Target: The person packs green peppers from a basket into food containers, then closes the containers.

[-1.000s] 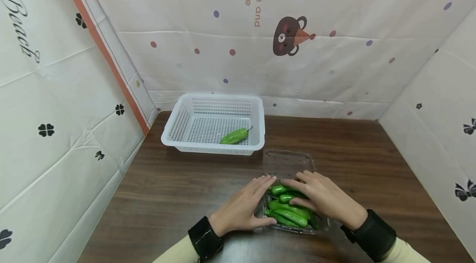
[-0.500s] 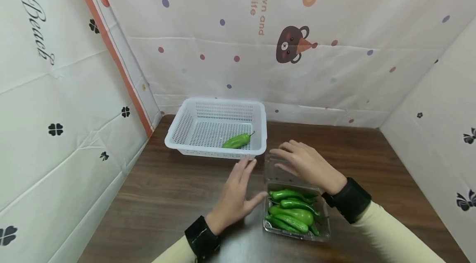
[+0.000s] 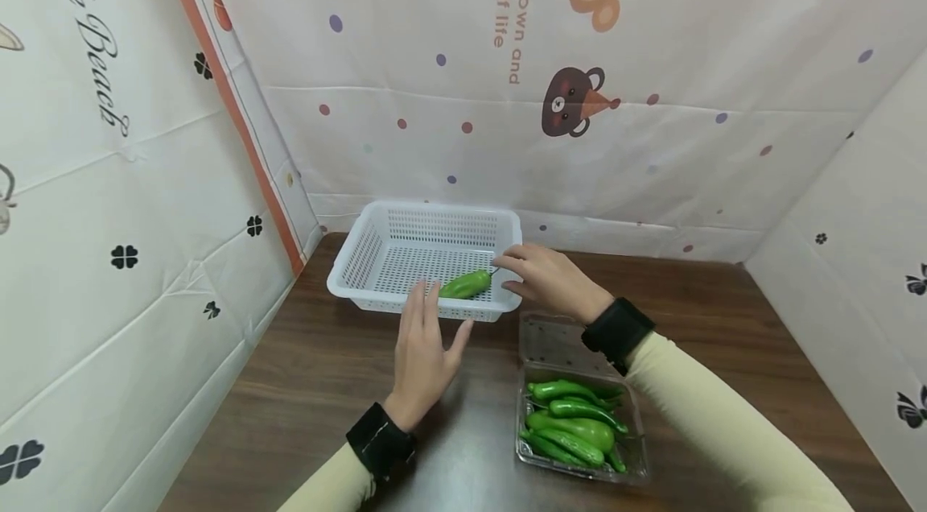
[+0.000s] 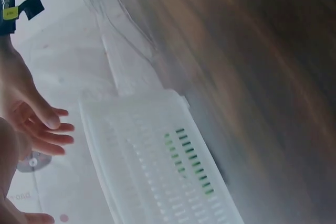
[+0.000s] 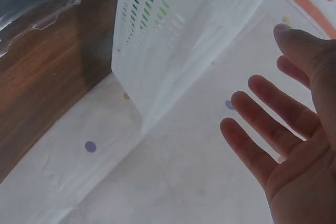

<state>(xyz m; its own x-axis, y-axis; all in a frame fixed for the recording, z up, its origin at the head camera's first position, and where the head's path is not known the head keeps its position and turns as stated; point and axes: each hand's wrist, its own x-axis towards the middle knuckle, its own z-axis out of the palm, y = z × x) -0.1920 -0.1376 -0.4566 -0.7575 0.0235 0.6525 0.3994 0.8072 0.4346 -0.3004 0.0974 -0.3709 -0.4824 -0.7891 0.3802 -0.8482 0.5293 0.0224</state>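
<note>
The left hand (image 3: 423, 343) hovers over the dark wooden surface (image 3: 311, 383) with its fingers straight and held loosely together, the thumb spread out to the side. It holds nothing. Its fingertips reach the near wall of the white basket (image 3: 362, 254), which sits just beyond it; whether they actually touch the rim cannot be told from the head view. In the left wrist view the basket (image 4: 157, 166) fills the lower middle of the frame, blurred, with green showing through its slots.

The right hand (image 3: 546, 278) is raised at the basket's right near corner, fingers relaxed and slightly parted, palm turned down, gripping nothing. The right wrist view shows the same hand (image 5: 294, 129) with its fingers (image 5: 257, 129) spread and free, and the basket wall (image 5: 184, 40) across from them.

A single green pepper (image 3: 466, 284) lies inside the basket, just to the left of the right hand's fingertips and just beyond the left hand's fingertips. It lies apart from both hands.

Nearer the person than the right hand, below its wrist, a clear plastic box (image 3: 637, 456) stands open on the surface, its lid laid back toward the basket. It holds a pile of green peppers (image 3: 572, 423), well apart from the left hand, off to that hand's right.
</note>
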